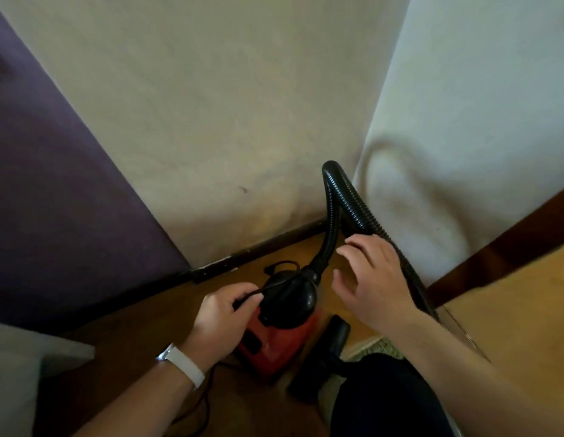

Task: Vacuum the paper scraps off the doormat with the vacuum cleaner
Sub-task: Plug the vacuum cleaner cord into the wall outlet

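L hand [224,313] pinches cord [265,289] at vacuum cleaner [274,345]; R hand [375,279] spread, by hose [353,197].

The vacuum cleaner [274,339] sits on the floor [132,342] in a corner, just before the skirting board [258,249] at the foot of the wall [211,105]. Its hose [334,197] rises from its far end, loops over against the curtain [463,121] on the right and runs back down behind the right hand [375,279]. The nozzle [324,351] lies on the floor just right of the cleaner. The left hand [224,310] is at the cleaner's left side, pinching the cord [271,287] that crosses its top
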The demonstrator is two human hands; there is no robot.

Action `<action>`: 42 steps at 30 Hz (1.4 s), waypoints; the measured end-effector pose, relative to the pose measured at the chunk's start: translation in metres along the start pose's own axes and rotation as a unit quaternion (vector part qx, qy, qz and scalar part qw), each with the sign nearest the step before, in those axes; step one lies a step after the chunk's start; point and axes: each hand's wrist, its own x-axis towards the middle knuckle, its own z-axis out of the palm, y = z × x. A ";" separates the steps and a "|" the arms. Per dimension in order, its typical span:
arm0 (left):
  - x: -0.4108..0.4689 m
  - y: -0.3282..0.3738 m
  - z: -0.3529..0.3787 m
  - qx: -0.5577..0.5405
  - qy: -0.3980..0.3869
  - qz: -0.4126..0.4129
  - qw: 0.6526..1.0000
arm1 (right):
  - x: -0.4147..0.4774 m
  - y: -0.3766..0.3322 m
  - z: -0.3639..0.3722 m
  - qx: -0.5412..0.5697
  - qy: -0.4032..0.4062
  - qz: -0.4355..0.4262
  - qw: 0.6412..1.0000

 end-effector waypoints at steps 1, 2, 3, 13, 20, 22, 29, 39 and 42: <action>-0.005 0.003 -0.008 -0.002 0.001 0.010 1.000 | 0.002 -0.011 0.006 0.017 -0.023 -0.023 0.999; -0.009 0.005 -0.016 -0.001 0.004 0.017 1.000 | 0.004 -0.023 0.011 0.034 -0.053 -0.042 0.997; -0.013 0.007 -0.023 0.001 0.008 0.023 1.000 | 0.005 -0.035 0.017 0.049 -0.084 -0.060 0.993; -0.039 0.024 -0.088 -0.050 0.116 -0.027 0.992 | 0.030 -0.099 0.032 0.258 -0.270 0.113 0.921; -0.036 0.019 -0.157 -0.052 0.278 -0.060 0.957 | 0.061 -0.125 0.011 0.351 -0.273 0.187 0.876; -0.036 0.014 -0.176 -0.039 0.291 -0.078 0.953 | 0.070 -0.130 0.006 0.366 -0.276 0.178 0.871; -0.044 0.006 -0.212 0.108 0.257 -0.113 0.954 | 0.099 -0.162 -0.005 0.476 -0.244 0.228 0.814; -0.039 0.016 -0.231 0.046 0.223 -0.140 0.964 | 0.142 -0.246 -0.012 0.384 -0.259 0.050 0.885; -0.039 0.009 -0.242 0.100 0.184 -0.144 0.967 | 0.155 -0.264 -0.018 0.306 -0.124 -0.087 0.940</action>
